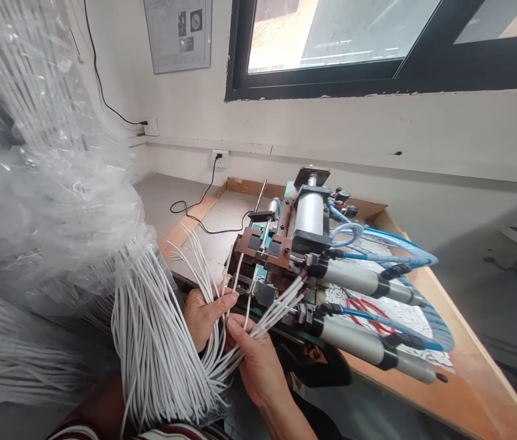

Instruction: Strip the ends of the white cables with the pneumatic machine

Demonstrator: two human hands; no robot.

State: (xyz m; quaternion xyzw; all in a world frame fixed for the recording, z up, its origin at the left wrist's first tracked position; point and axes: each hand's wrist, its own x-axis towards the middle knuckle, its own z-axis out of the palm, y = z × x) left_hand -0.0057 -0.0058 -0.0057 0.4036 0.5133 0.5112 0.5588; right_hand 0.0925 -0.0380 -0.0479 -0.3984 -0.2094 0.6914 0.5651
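My left hand is closed around several white cables whose free ends fan upward, its thumb reaching toward the machine. Close beside it, my right hand grips a bunch of white cables with reddish-brown ends pointing up and right. Two single cables rise between the hands toward the jaws of a pneumatic machine; whether the jaws clamp them I cannot tell. Both held groups run down into a thick bundle of white cables across my lap.
Plastic-wrapped cable bundles crowd the left side. Grey air cylinders and blue hoses spread right across the wooden-edged bench. A black power cord crosses the bench to a wall socket.
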